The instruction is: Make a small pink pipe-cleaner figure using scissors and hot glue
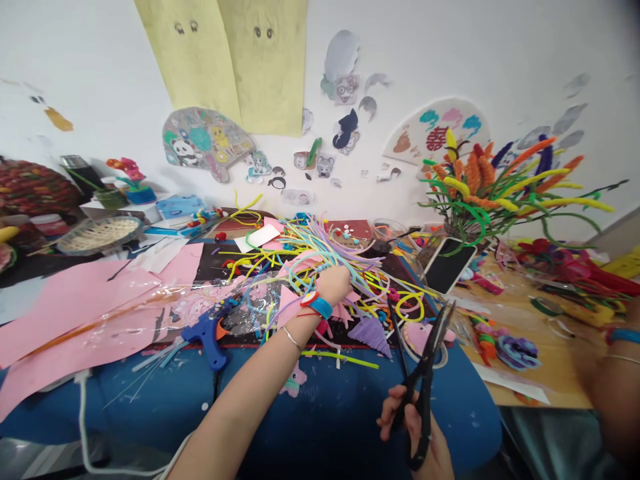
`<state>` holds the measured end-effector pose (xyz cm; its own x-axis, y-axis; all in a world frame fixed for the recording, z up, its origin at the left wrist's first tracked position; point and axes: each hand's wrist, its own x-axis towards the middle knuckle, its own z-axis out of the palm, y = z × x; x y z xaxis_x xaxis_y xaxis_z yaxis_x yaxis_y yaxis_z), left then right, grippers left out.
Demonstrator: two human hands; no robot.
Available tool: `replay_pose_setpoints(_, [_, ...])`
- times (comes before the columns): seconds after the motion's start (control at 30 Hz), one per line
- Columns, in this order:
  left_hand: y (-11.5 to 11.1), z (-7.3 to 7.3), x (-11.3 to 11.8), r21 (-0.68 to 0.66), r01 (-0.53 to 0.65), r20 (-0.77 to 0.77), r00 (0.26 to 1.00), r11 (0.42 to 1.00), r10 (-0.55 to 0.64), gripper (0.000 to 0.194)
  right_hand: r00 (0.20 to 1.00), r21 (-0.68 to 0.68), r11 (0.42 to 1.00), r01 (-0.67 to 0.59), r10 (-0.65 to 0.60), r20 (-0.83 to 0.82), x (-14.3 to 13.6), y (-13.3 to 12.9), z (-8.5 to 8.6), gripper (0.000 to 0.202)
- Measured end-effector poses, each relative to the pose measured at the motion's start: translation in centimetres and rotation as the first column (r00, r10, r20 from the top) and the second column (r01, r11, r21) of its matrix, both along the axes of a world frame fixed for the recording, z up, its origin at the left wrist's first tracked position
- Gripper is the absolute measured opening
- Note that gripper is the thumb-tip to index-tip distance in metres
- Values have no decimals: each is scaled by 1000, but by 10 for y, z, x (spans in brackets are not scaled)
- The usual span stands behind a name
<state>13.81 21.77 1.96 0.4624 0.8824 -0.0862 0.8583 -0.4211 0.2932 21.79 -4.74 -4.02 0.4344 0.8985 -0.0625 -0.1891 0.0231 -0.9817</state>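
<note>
My left hand [334, 285] reaches into a heap of craft pipe cleaners [325, 243], its fingers curled round some of the pastel ones; the fingertips are hidden behind the hand. A watch and a blue band circle that wrist. My right hand [425, 430] grips black-handled scissors [426, 373] above the table's front edge, with the blades spread apart and pointing away from me. Beyond the blades lie a pink fish-like piece [417, 335] and a roll of clear tape [441, 359]. A purple pipe-cleaner cone [370, 335] rests between my hands.
A blue glue gun [206, 339] lies left of my forearm, beside pink sheets [90, 300]. A phone [450, 265] leans before a bunch of pipe-cleaner stems [480, 187]. At the right edge another person's forearm [617, 387] shows over the wooden table [525, 333]. A white cable [83, 413] hangs at front left.
</note>
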Motion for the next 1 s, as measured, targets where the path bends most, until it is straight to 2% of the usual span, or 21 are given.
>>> replay_pose_setpoints(0.13, [-5, 5, 2, 35, -16, 46, 999, 999, 15, 28, 997, 6, 1000, -27, 27, 70, 4, 1, -1, 33])
replay_pose_setpoints(0.2, [-8, 14, -2, 59, -17, 88, 996, 998, 12, 26, 982, -12, 998, -65, 66, 179, 11, 3, -1, 37])
replay_pose_setpoints(0.27, [-11, 29, -12, 91, -17, 142, 990, 996, 4, 22, 932, -90, 994, -54, 83, 352, 21, 9, 2, 42])
replay_pose_setpoints(0.3, [-15, 38, -19, 116, -23, 176, 984, 993, 2, 19, 887, -141, 990, -14, 77, 456, 25, 13, 5, 45])
replay_pose_setpoints(0.37, [-27, 56, -36, 166, -56, 245, 970, 985, 14, 22, 747, -196, 973, 125, 38, 664, 31, 25, 12, 50])
replay_pose_setpoints(0.47, [-61, 74, -69, 228, -137, 350, 935, 964, 50, 33, 482, -160, 950, 267, 12, 876, 35, 52, 23, 51])
replay_pose_setpoints(0.57, [-106, 71, -105, 238, -226, 440, 892, 944, 103, 35, 290, -86, 963, 256, 9, 957, 36, 84, 26, 47])
replay_pose_setpoints(0.63, [-135, 58, -129, 154, -295, 599, 787, 943, 148, 31, 230, -1, 979, 202, -46, 972, 36, 102, 26, 47])
replay_pose_setpoints(0.7, [-158, 40, -152, 85, -332, 654, 730, 939, 198, 26, 214, 87, 986, 143, -117, 970, 34, 113, 28, 47])
replay_pose_setpoints(0.8, [-185, 15, -180, 20, -395, 599, 740, 919, 305, 22, 290, 172, 985, 24, -171, 942, 19, 110, 33, 38])
replay_pose_setpoints(0.9, [-208, 1, -197, 57, -439, 581, 745, 897, 328, 28, 446, 193, 971, -142, -111, 888, -8, 89, 38, 25])
replay_pose_setpoints(1.0, [-227, -5, -206, 92, -416, 573, 765, 905, 294, 34, 538, 185, 940, -287, -2, 843, -38, 68, 38, 17])
